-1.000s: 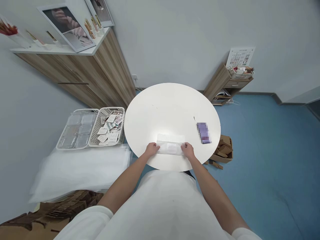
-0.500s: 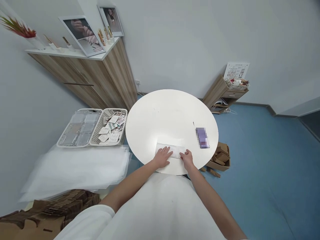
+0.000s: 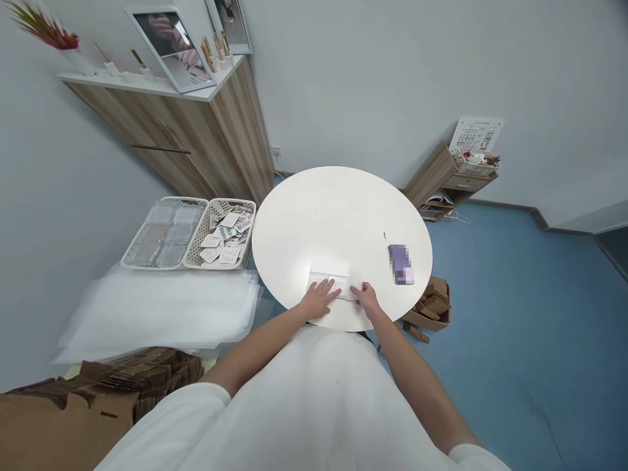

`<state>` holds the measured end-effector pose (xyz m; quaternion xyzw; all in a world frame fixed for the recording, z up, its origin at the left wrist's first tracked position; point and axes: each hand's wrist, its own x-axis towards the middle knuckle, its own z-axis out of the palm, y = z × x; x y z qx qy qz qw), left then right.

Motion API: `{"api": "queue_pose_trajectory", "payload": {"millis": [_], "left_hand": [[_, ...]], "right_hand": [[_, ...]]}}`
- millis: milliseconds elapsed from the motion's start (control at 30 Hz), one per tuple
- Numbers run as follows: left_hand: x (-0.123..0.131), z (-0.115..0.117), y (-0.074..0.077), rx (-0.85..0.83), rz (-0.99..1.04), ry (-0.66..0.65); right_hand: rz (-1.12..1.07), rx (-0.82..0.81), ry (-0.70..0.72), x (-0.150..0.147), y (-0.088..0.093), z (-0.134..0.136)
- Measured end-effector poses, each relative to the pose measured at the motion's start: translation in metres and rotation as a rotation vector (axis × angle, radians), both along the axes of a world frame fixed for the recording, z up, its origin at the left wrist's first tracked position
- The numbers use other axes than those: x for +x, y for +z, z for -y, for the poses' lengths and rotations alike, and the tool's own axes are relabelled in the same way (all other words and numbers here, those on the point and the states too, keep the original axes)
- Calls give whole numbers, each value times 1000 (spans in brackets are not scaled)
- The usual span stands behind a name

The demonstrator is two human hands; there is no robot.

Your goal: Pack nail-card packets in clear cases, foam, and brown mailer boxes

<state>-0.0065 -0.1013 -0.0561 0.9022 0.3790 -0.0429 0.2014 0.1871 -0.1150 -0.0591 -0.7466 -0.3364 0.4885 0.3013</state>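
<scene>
A folded strip of thin white packing sheet [image 3: 345,286] lies near the front edge of the round white table [image 3: 338,209]. On its left part my left hand [image 3: 318,299] rests flat with the fingers spread. At the right end my right hand [image 3: 366,299] has its thumb and fingers closed on the sheet's edge. Whether anything is wrapped inside cannot be seen. To the right of my right hand lies a purple phone-like object [image 3: 401,265], blurred out in the picture.
Left of the table stand a basket of small cards [image 3: 228,258] and a basket of clear plastic boxes [image 3: 161,242]. White translucent sheets [image 3: 161,314] and brown cardboard pieces [image 3: 63,418] are stacked nearer me. A carton of small brown boxes [image 3: 432,304] sits on the floor at right.
The view has tilted slightly, so the room shifts in the picture. The sheet's right end looks more folded in under my right hand. My left hand stays flat on it.
</scene>
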Motion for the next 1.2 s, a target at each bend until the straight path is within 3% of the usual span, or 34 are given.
{"api": "queue_pose_trajectory", "payload": {"millis": [300,567,667,867,1000,1100,1200], "left_hand": [[6,8,-5,-20,29,-34],[2,9,3,-38,111,8],[0,9,6,-29,139,-37],[-2,12,1,-29,82,-97],[-6,14,2,-55,85,-88],[-14,18,2,-82,101,47],[-28,24,-3,-146,113,475]], "right_hand": [[-8,3,48,0,0,2],[-30,29,249,-20,9,-8],[8,23,308,-19,9,-11],[188,86,374,-9,9,-4],[469,104,595,-13,9,3],[578,52,718,-22,9,4],[604,33,740,-30,8,4]]}}
